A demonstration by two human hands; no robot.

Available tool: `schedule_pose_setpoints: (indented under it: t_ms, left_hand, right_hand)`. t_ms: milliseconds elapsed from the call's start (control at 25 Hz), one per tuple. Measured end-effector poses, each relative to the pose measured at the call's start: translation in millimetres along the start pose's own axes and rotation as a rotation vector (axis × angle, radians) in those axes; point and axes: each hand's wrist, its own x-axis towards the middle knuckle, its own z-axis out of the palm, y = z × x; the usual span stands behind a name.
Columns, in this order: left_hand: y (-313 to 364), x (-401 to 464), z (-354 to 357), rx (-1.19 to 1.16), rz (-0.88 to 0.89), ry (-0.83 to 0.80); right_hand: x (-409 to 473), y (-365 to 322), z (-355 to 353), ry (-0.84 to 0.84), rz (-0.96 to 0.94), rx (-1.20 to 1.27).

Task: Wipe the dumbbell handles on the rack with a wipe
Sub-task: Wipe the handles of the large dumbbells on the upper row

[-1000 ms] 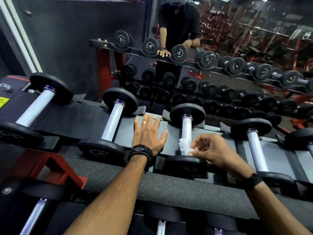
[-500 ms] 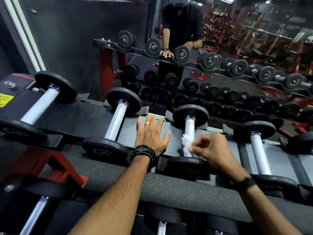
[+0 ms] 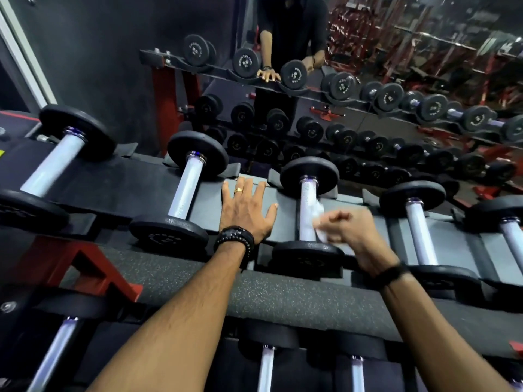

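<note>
Black-plated dumbbells with silver handles lie in a row on the top shelf of the rack. My right hand pinches a crumpled white wipe against the right side of the third dumbbell's handle. My left hand rests flat, fingers spread, on the shelf between the second dumbbell and the third one. Part of the wipe is hidden under my right fingers.
More dumbbells lie to the left and right on the same shelf, and others on a lower tier. A padded grey rail runs along the front. A mirror behind reflects the rack and a person.
My right hand has slid the wipe up along the third handle, from near the front plate to the middle. The camera has tilted and moved closer. My left hand stays flat on the shelf.
</note>
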Motion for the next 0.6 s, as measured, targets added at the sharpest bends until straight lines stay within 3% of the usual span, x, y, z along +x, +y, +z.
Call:
schedule_pose_setpoints:
  t_ms: [160,400,600]
  left_hand:
    - [2.2,-6.9,-3.0,-0.008,-0.001,-0.034]
    - [2.4,-3.9,-2.9,-0.008,-0.001,-0.003]
    - [4.1,-6.9,-7.5,-0.029,0.001,-0.036]
  right_hand:
    - [41.4,-23.9,14.2,0.262,-0.102,0.027]
    - [-12.7,1.9,-8.7,-0.095,0.089,-0.085]
    - [36.7,-30.8,6.5,0.207,-0.056,0.084]
